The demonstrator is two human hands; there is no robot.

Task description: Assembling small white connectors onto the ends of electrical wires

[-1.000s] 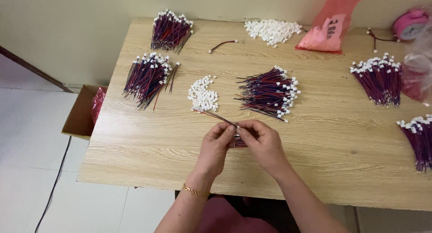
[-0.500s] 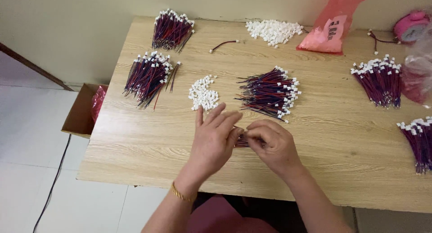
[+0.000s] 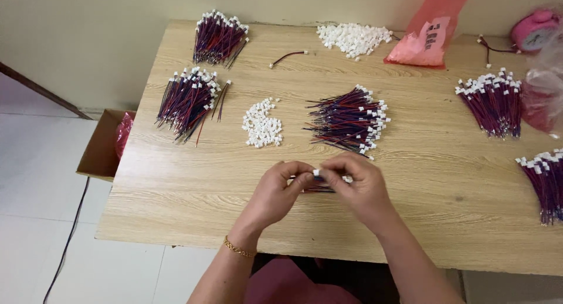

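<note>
Head view: fingers [image 3: 305,174] pinching white connector [image 3: 316,172]

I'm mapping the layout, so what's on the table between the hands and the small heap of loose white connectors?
Nothing: the head view shows only bare wooden table between the left hand, right hand and the small heap of white connectors.

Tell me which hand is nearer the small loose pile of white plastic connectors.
Left. The left hand lies just below the small pile of white connectors; the right hand is further right.
</note>
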